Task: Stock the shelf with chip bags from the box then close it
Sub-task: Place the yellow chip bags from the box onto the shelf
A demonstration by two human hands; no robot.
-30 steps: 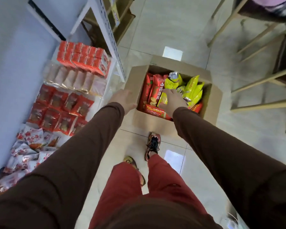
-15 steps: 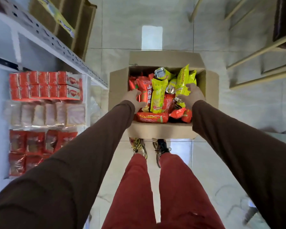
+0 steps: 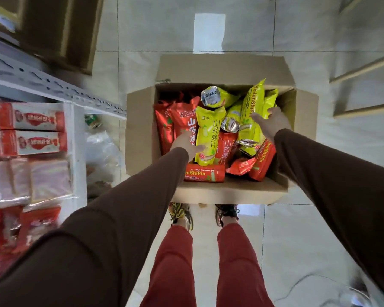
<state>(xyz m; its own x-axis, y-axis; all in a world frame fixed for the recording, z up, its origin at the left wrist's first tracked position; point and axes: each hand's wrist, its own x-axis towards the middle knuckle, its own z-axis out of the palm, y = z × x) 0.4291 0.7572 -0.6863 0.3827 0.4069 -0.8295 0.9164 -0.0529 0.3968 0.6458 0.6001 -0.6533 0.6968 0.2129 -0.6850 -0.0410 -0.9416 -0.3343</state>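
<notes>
Open cardboard box packed with red and yellow chip bags, left hand laid flat on them, fingers relaxed, right hand spread against tall yellow bag.

An open brown cardboard box sits on the floor, flaps spread. Glossy red chip bags and yellow chip bags fill it, jumbled. The white metal shelf stands left of it.

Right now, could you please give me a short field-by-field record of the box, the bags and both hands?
box: open cardboard box on the tiled floor, flaps out
contents: red chip bags on the left, yellow chip bags on the right
left hand: left hand on an upright yellow bag, fingers relaxed
right hand: right hand against the yellow chip bags, fingers spread
shelf: white shelf to the left, holding red packets
</notes>
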